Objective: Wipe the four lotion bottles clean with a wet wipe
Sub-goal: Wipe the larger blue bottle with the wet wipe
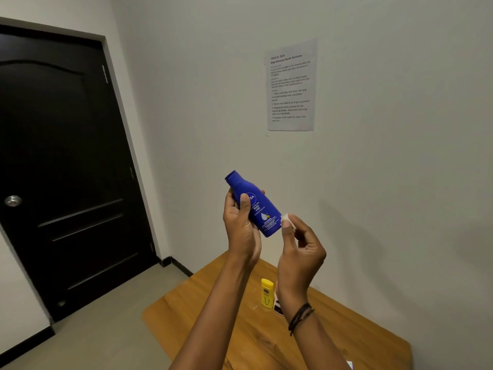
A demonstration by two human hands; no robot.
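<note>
The left hand point(241, 231) is raised in front of the wall point(386, 156) and is clamped round a blue lotion bottle point(260, 209). The thumb lies across the front label and the fingers curl behind the body. The bottle is held in the air well above the bench point(213, 316), tilted with its cap end up and to the left and its base down and to the right.

The right hand point(300, 249) is just right of the bottle's base. Its thumb and fingertips are pinched together on a small white wet wipe point(286, 218), which sits at the lower right edge of the bottle and seems to touch it, though the contact is hard to make out. A dark corded bracelet point(300, 317) circles the right wrist.

On the wooden bench below, a yellow lotion bottle point(267, 292) stands upright near the wall. Just to its right a dark and white object point(278, 308) is mostly hidden behind the right wrist, so I cannot tell what it is.

A printed sheet point(290, 86) is fixed to the wall above and to the right of the hands. At the far left stands a closed black door point(61, 156) with a round metal knob point(12, 201).
</note>
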